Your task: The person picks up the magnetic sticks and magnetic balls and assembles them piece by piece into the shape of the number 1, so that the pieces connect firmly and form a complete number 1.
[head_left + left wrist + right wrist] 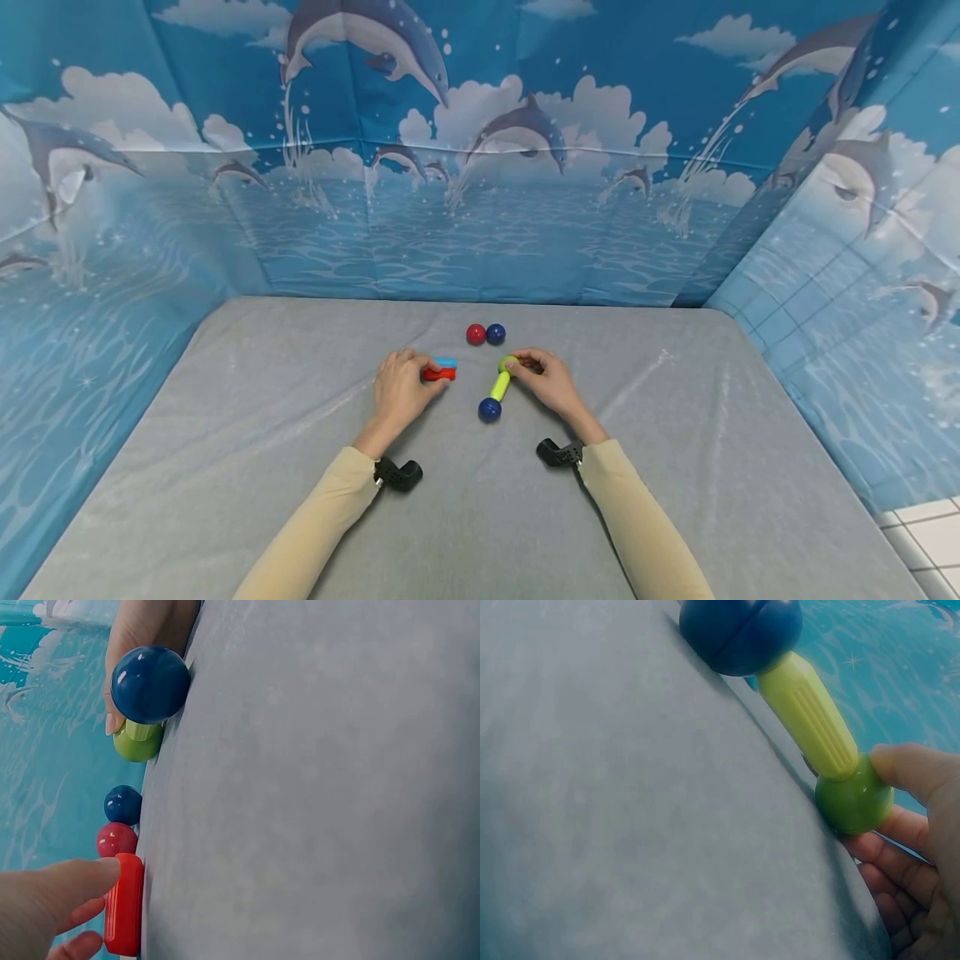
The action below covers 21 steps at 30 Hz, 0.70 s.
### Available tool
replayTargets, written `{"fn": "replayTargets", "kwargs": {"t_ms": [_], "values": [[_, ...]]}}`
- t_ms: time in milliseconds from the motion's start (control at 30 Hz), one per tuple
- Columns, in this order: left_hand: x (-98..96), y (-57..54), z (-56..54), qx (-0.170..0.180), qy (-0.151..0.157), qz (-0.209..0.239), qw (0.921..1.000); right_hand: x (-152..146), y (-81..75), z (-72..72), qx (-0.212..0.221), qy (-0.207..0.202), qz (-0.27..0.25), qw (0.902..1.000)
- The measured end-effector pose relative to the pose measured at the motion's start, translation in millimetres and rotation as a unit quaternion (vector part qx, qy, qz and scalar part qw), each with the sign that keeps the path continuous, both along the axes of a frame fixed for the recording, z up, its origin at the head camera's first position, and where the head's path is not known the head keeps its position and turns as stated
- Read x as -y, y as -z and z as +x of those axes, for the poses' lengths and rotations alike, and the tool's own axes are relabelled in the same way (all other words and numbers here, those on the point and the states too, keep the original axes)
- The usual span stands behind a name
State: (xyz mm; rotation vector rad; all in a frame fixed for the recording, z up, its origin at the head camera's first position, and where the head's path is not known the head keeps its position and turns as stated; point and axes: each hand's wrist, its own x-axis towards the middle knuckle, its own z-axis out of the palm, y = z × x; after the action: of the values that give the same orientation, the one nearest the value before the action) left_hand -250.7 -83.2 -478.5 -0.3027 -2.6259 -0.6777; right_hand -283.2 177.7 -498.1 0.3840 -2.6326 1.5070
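My left hand (401, 387) has its thumb and fingers about the left part of a red rod (442, 375), pinching it. A light blue rod (446, 362) lies right behind the red one, partly covered by the fingers. In the left wrist view the thumb overlaps one end of the red ribbed rod (124, 907). With thumb and fingertips, my right hand (546, 382) pinches a green ball (855, 796). That ball is joined to a yellow-green ribbed rod (810, 716), whose other end meets a dark blue ball (490, 409) nearer to me.
Farther back on the grey-covered table (480, 508), a red ball (476, 334) and another dark blue ball (496, 334) sit side by side. A blue curtain with dolphins (480, 225) hangs behind the table's far edge and along both sides.
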Motion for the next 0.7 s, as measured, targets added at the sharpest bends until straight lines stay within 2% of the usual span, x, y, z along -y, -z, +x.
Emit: {"fn": "replayTargets", "kwargs": {"t_ms": [700], "values": [[-1.4,-1.6,-2.3,0.007,-0.002,-0.016,0.9998,0.0,-0.1,-0.6,-0.002,-0.001,0.0,1.0]]}}
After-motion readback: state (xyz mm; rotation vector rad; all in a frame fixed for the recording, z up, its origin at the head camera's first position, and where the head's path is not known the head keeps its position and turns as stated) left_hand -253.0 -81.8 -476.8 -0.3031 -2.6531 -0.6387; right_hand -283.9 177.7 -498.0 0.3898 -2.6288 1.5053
